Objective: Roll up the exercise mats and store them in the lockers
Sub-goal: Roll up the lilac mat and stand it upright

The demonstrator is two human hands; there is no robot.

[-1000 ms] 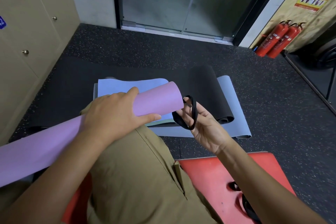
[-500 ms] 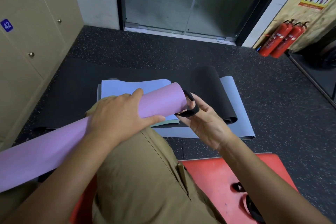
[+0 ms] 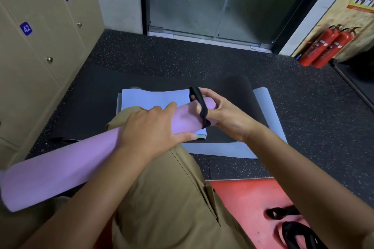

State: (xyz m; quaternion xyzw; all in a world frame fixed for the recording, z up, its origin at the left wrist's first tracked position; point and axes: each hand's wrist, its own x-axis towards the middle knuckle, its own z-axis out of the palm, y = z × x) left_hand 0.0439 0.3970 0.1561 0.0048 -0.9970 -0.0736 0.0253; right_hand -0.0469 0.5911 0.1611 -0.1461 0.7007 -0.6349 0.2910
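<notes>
Two hands work on one rolled purple mat (image 3: 70, 166), which lies slantwise across the person's lap in khaki trousers (image 3: 162, 198); its near end reaches the lower left edge of the view and its far end points toward the glass door (image 3: 212, 0); the left hand (image 3: 149, 133) lies over the top of the roll past its middle, fingers (image 3: 168, 107) spread across the far side and thumb stretched along the near side, clasping the mat; the right hand (image 3: 224, 115) is at the roll's far end, its fingers curled and pinching a black elastic strap (image 3: 199, 105) that loops round the mat just short of that end; beyond the roll, on the speckled black floor (image 3: 303, 107), lie flat mats in a pile: a light blue mat (image 3: 153, 98) on top, a black mat (image 3: 238, 91) beneath it and a grey-blue mat (image 3: 267, 111) lowest, showing to the right of the roll's far end; tan lockers (image 3: 40, 50) numbered 41 and 42 stand left of the roll, their doors closed; two red fire extinguishers (image 3: 325, 46) lean by the wall far right of it; a red pad (image 3: 247, 204) under the person carries more black straps (image 3: 283, 213).
</notes>
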